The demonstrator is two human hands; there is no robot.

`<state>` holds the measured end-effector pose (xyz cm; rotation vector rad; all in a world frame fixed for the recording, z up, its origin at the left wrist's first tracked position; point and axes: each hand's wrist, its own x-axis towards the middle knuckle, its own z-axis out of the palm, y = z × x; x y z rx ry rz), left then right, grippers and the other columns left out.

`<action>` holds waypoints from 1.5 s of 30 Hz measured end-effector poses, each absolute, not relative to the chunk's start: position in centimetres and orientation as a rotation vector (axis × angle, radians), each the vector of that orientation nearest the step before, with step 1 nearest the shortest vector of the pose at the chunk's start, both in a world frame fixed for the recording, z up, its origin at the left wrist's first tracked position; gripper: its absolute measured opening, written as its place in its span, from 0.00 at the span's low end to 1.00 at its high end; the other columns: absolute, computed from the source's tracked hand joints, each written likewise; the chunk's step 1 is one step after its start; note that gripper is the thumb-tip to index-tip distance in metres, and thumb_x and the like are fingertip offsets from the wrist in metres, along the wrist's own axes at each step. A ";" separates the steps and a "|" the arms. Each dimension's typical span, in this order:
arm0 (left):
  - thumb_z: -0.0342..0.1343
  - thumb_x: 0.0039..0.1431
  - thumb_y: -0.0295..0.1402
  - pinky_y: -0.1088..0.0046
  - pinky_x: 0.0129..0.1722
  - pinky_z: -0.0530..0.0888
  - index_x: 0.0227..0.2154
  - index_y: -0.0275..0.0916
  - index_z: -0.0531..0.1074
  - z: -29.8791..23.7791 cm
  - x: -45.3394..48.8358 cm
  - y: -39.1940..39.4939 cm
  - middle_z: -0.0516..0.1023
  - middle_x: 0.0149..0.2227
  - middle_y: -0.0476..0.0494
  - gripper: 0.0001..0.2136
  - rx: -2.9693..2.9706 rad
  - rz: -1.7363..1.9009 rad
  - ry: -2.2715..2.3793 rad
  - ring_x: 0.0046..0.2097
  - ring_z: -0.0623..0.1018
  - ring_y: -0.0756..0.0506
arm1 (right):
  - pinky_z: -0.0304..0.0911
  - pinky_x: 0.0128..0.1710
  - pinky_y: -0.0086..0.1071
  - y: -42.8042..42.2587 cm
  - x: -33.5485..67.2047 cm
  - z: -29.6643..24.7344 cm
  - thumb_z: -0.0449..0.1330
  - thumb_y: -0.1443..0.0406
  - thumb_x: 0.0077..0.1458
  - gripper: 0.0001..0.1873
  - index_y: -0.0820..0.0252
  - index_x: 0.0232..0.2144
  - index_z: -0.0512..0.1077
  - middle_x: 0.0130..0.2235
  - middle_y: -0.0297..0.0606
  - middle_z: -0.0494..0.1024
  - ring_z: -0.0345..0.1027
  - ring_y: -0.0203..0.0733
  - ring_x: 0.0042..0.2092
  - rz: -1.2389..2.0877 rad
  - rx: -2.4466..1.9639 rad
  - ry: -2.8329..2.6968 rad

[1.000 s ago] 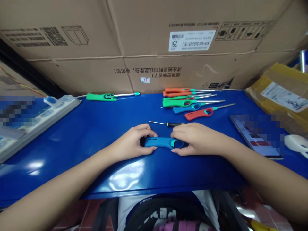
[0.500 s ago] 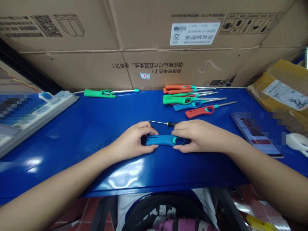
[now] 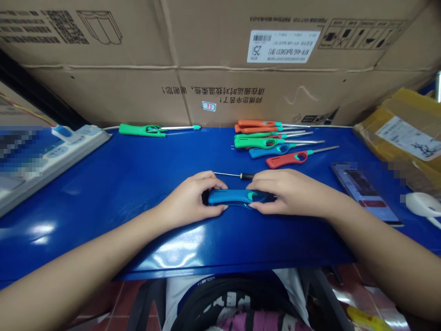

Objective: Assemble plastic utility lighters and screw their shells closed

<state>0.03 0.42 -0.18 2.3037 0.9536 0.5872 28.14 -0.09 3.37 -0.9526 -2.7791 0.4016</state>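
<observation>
A blue long-nosed lighter point(image 3: 229, 196) lies crosswise at the front middle of the blue table, between both hands. My left hand point(image 3: 193, 196) pinches its butt end, fingertips on the far edge and thumb on the near edge. My right hand point(image 3: 287, 191) grips the trigger end the same way and hides the nozzle side. Along the near edge of the casing a thin dark gap shows, with a lower edge standing apart from the upper shell. Just beyond the lighter lies a screwdriver point(image 3: 246, 176), its black handle partly behind my right hand.
Several orange, green, blue and red lighters point(image 3: 285, 158) lie in a group at the back. A green lighter point(image 3: 138, 130) lies back left, near a white power strip point(image 3: 74, 149). At right are a phone point(image 3: 365, 195), a white mouse-like object point(image 3: 422, 204) and a yellowish carton point(image 3: 389, 126).
The lighter's casing has tipped slightly away from me, and a gap now shows along its near edge. Both hands keep their hold in nearly the same place.
</observation>
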 end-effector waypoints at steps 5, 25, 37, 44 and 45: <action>0.66 0.59 0.39 0.66 0.48 0.74 0.50 0.42 0.74 -0.4 0.1 0.4 0.77 0.43 0.46 0.18 2.362 0.603 0.997 0.45 0.77 0.43 | 0.68 0.43 0.36 0.0 28.5 3.5 0.61 0.57 0.64 0.15 0.60 0.47 0.76 0.45 0.43 0.80 0.75 0.45 0.44 0.382 -0.949 -2.700; 0.59 0.68 0.41 0.62 0.51 0.72 0.48 0.41 0.75 -0.4 0.4 -0.1 0.76 0.46 0.43 0.12 2.404 0.637 0.968 0.48 0.75 0.42 | 0.61 0.34 0.35 0.1 27.9 2.5 0.51 0.73 0.63 0.18 0.62 0.51 0.74 0.44 0.42 0.79 0.73 0.45 0.39 0.038 -0.961 -2.770; 0.59 0.68 0.36 0.64 0.50 0.71 0.48 0.40 0.73 -0.2 0.5 -0.1 0.77 0.47 0.44 0.10 2.431 0.674 0.922 0.48 0.76 0.43 | 0.52 0.32 0.32 -0.3 26.6 2.0 0.60 0.62 0.63 0.06 0.59 0.39 0.70 0.39 0.38 0.77 0.69 0.42 0.38 0.184 -1.172 -2.716; 0.63 0.65 0.38 0.64 0.51 0.72 0.49 0.40 0.74 -0.3 0.3 0.1 0.80 0.48 0.45 0.13 2.450 0.690 0.953 0.49 0.77 0.43 | 0.52 0.30 0.31 -0.4 27.7 3.5 0.61 0.61 0.63 0.09 0.56 0.44 0.68 0.36 0.32 0.77 0.67 0.37 0.32 0.477 -1.235 -2.601; 0.62 0.66 0.38 0.64 0.50 0.73 0.49 0.40 0.75 -0.3 0.2 0.2 0.80 0.47 0.45 0.12 2.447 0.688 0.953 0.48 0.77 0.43 | 0.53 0.31 0.30 -0.4 28.0 3.8 0.59 0.62 0.64 0.07 0.56 0.43 0.68 0.36 0.32 0.76 0.66 0.37 0.32 0.552 -1.196 -2.600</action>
